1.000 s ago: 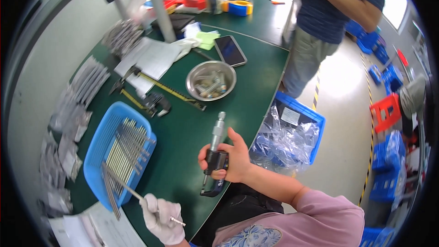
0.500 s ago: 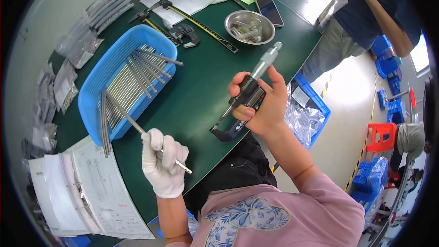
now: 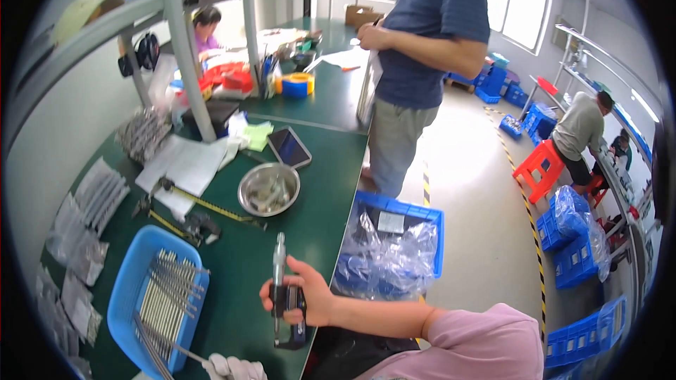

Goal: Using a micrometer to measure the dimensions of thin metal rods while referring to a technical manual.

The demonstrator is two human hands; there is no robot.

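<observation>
My bare right hand (image 3: 317,297) grips a digital micrometer (image 3: 279,259) upright, its silver thimble pointing up and its dark frame below. Nothing shows between its jaws. At the lower edge my left hand (image 3: 238,367), in a white glove, is closed on a thin metal rod (image 3: 184,350); part of the hand is cut off by the picture edge. The rod's far end reaches over a light-blue basket (image 3: 121,292). Inside lie many slim metal rods (image 3: 156,309), and several others rest slantwise across its rim.
Two calipers (image 3: 211,205), a steel bowl (image 3: 269,205) of small clear pieces and a phone (image 3: 289,148) lie beyond the basket. Bagged parts (image 3: 98,193) line the wall side. A standing person (image 3: 436,35) is beside the table's far right edge, near a blue crate (image 3: 438,239).
The view has swung up, bringing in the shelf and more of the room. Both hands now appear lower in the picture, still holding the micrometer and rod. The micrometer stands more upright.
</observation>
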